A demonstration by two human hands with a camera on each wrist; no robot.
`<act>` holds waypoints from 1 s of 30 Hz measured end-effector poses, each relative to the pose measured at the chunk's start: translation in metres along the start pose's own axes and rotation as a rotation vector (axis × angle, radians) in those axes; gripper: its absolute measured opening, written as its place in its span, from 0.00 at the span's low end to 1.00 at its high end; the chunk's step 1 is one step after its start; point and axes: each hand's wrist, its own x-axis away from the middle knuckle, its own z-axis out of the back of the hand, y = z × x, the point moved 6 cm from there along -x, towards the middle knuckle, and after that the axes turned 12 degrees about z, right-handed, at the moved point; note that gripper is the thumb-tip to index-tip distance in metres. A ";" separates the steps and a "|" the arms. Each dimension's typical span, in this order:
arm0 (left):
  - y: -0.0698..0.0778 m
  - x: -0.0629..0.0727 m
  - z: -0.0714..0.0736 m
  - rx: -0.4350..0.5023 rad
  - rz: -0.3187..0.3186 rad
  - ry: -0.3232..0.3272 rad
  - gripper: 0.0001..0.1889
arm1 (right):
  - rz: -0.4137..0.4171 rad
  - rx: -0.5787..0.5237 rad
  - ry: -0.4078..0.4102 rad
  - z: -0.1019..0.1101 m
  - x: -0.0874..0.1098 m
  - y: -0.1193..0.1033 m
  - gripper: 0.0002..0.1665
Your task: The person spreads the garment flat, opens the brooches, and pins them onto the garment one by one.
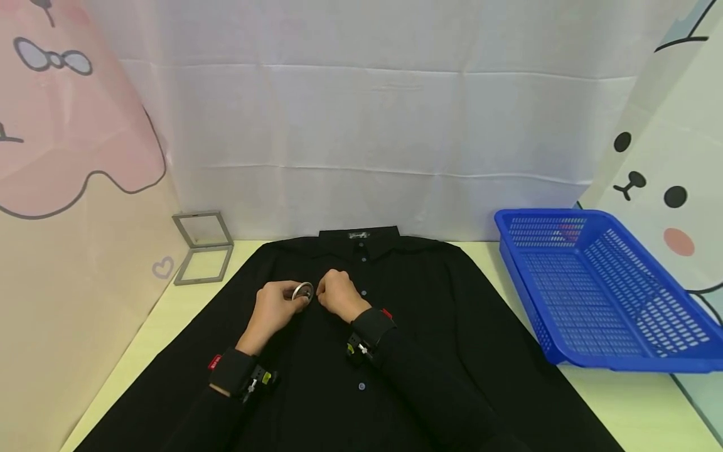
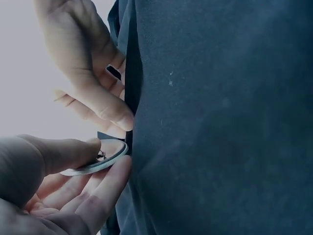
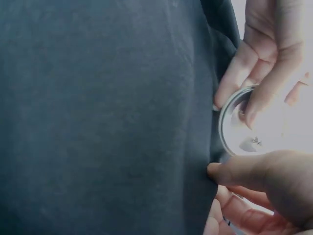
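A black button-up shirt [image 1: 418,295] lies spread flat, collar at the back, with small buttons down its middle. My left hand [image 1: 277,304] pinches a round silver-rimmed pin badge [image 1: 303,290] over the chest. In the right wrist view, the thumb presses on the metallic back of the badge [image 3: 235,128], where a small clasp shows. The badge's edge is right at the shirt fabric. Just to the right, my right hand [image 1: 341,295] pinches a fold of the shirt between thumb and fingers. Its fingertips behind the cloth are partly hidden.
A blue plastic basket [image 1: 508,267] stands at the right of the pale yellow table [image 1: 615,402]. At the back left, a grey hinged double frame [image 1: 198,248] leans against the wall. A white cloth [image 1: 361,138] hangs behind the table.
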 end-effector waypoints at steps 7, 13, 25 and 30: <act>-0.003 -0.001 0.000 0.033 0.066 -0.009 0.12 | -0.017 -0.043 -0.014 -0.001 -0.002 0.002 0.05; -0.007 -0.002 -0.002 0.018 0.112 0.004 0.12 | -0.042 -0.083 -0.026 0.000 -0.002 0.006 0.05; -0.012 -0.003 -0.003 -0.004 0.111 0.074 0.07 | -0.044 -0.129 -0.022 0.004 0.000 0.008 0.05; -0.011 -0.004 -0.004 -0.006 0.132 0.052 0.05 | -0.042 -0.190 -0.018 0.005 -0.002 0.014 0.06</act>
